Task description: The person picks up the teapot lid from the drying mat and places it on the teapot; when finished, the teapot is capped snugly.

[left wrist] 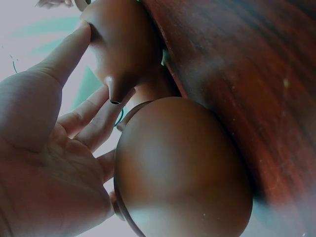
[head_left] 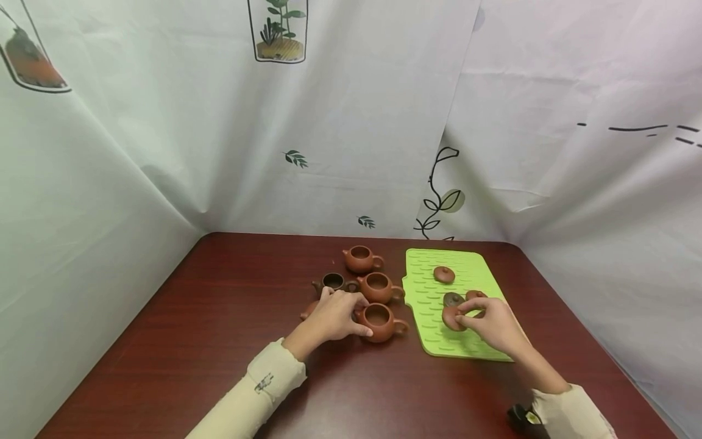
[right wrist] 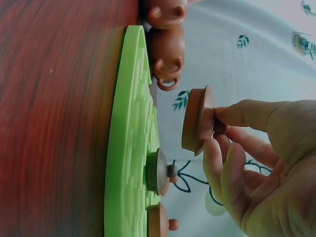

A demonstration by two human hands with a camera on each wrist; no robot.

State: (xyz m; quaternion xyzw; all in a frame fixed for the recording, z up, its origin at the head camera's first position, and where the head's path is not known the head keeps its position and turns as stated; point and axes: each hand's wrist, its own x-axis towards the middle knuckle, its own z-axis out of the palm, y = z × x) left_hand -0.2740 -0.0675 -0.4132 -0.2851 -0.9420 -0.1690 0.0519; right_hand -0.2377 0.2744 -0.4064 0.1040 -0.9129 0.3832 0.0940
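Note:
My left hand point(head_left: 339, 314) holds the front reddish-brown clay teapot point(head_left: 385, 332) by its spout side, thumb on the near side and fingers around the far side of the spout. That teapot's top is uncovered. Another brown teapot point(left wrist: 182, 163) lies beneath the left palm, mostly hidden in the head view; a lid appears to sit on it. My right hand point(head_left: 496, 323) pinches a brown teapot lid point(right wrist: 195, 121) by its knob. The lid hangs tilted above the green mat point(head_left: 439, 344), apart from it. Beneath are a dark lid point(right wrist: 159, 171) and a brown lid point(right wrist: 157, 220).
Behind the held teapot stand two open brown teapots point(head_left: 378, 299) point(head_left: 359, 263) and a dark teapot point(head_left: 333, 281). Toward the mat's back lies another brown lid point(head_left: 443, 274). White printed cloth point(head_left: 356, 152) encloses the dark red table point(head_left: 219, 317).

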